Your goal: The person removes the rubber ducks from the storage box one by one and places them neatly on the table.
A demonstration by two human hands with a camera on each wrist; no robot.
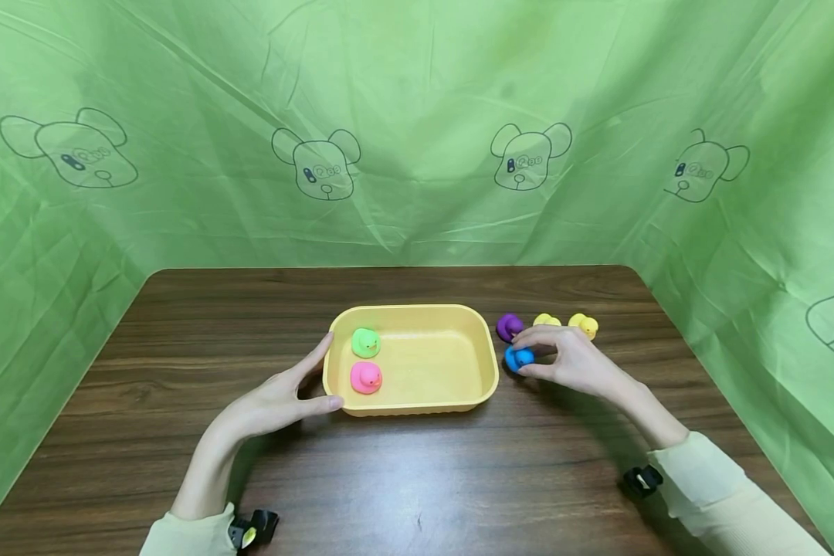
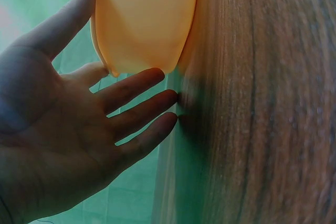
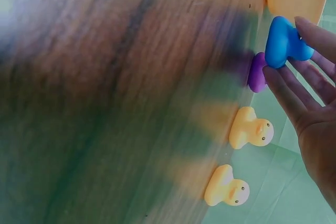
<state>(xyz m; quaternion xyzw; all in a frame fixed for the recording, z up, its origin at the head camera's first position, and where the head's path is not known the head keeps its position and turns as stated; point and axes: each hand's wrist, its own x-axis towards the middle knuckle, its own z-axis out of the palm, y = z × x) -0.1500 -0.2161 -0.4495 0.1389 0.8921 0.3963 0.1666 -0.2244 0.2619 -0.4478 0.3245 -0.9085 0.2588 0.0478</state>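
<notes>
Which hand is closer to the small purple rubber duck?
Right. The right hand pinches the small blue rubber duck right beside the small purple rubber duck; the left hand touches the yellow plastic tray, far across.

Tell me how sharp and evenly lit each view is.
Head view: sharp, evenly lit, with soft shadows under both hands on the table. Left wrist view: yellow tray glows pale and overexposed, wood grain smeared. Right wrist view: wood blurred and dark at the left, blue duck and yellow ducks fairly crisp.
</notes>
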